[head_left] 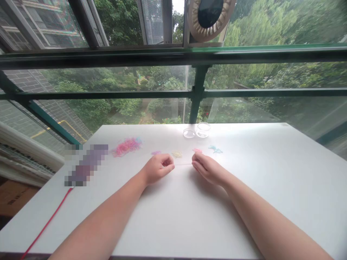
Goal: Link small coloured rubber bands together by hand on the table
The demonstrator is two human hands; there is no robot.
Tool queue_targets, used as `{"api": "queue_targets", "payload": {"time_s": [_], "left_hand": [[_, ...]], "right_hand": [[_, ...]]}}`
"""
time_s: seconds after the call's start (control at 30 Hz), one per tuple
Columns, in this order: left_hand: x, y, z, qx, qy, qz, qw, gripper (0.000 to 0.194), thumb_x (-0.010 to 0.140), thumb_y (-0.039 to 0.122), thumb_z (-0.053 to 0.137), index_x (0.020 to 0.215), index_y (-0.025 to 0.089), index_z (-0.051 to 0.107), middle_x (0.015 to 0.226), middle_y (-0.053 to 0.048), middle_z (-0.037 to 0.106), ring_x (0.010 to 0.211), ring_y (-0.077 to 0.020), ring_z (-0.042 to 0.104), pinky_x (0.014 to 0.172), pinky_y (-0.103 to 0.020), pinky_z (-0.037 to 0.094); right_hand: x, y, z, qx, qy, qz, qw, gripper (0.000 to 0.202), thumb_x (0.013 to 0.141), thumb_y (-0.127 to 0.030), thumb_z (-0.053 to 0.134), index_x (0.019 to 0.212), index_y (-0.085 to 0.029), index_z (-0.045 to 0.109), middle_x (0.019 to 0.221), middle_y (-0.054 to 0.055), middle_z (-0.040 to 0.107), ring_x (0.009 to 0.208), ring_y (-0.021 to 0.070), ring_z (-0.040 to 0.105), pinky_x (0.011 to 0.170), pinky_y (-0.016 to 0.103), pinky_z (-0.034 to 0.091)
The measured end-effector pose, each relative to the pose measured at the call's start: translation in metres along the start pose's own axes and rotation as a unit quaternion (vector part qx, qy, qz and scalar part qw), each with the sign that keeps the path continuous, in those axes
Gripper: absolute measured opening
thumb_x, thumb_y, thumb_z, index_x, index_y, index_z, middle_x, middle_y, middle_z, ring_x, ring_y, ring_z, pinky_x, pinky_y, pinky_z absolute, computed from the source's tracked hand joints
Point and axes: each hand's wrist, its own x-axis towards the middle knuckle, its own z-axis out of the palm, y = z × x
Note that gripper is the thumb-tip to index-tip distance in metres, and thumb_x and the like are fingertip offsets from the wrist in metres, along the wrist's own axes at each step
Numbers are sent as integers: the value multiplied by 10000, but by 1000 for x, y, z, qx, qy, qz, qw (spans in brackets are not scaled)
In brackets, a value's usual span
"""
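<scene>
A thin pale-pink rubber band point(183, 164) is stretched in a straight line between my two hands, just above the table. My left hand point(159, 168) pinches its left end, fingers curled and thumb pointing right. The other end disappears into the closed fingers of my right hand point(206, 168). Beyond the hands lie small heaps of bands: purple point(156, 153), pale yellow point(177, 154), pink point(197, 150) and light blue point(215, 149). My right hand partly covers the pink heap. Farther left spreads a larger mixed pile of bands point(126, 147), mostly pink.
Near the table's far edge stand a clear round jar point(203, 130) and, beside it, a clear lid point(189, 134). A blurred-out object point(88, 166) with a red cord point(48, 221) lies at left. Window railings point(135, 95) rise behind the white table point(168, 220).
</scene>
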Motion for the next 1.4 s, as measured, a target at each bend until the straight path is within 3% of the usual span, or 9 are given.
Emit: {"api": "queue_targets", "payload": {"time_s": [0.2,0.37,0.53,0.77,0.97,1.4], "left_hand": [[-3,5,17,-23,-27,-4,999,143,778,268,535,712,146,569,689,-14,576,620,-107,497,590,-217,401],[-2,5,18,-30,-19,-8,999,153,780,277,547,720,140,578,677,-9,573,599,-97,483,569,-210,390],[-2,3,17,-47,-13,-16,999,161,777,289,556,726,137,576,662,0,565,569,-84,467,545,-201,378],[-2,5,18,-45,-13,-19,999,160,770,292,561,725,141,584,666,-4,583,565,-87,479,541,-202,386],[-2,5,18,-39,-12,-23,999,163,761,300,570,728,142,594,667,-8,588,570,-91,487,537,-203,390],[-1,3,17,-43,21,-21,999,146,780,291,553,777,150,586,696,-13,596,569,-96,492,547,-209,396]], "right_hand": [[-1,-14,14,11,-28,4,1000,101,861,-227,425,771,-197,457,716,4,557,633,129,478,595,256,373],[-3,-18,15,40,-17,-12,999,64,839,-186,448,858,-193,508,721,-1,566,626,117,484,591,246,384],[-4,-15,17,95,-34,-12,995,267,787,-196,535,1053,-188,516,780,3,588,561,84,472,537,221,395],[-2,-13,22,101,-4,-13,995,257,785,-170,517,1036,-190,566,783,8,613,528,73,454,523,214,384],[0,-13,21,61,21,-14,998,88,787,-197,521,815,-183,603,641,-14,546,524,84,442,510,211,357],[2,-12,19,76,71,1,995,85,795,-245,531,766,-184,582,571,-22,494,517,102,432,517,231,370]]}}
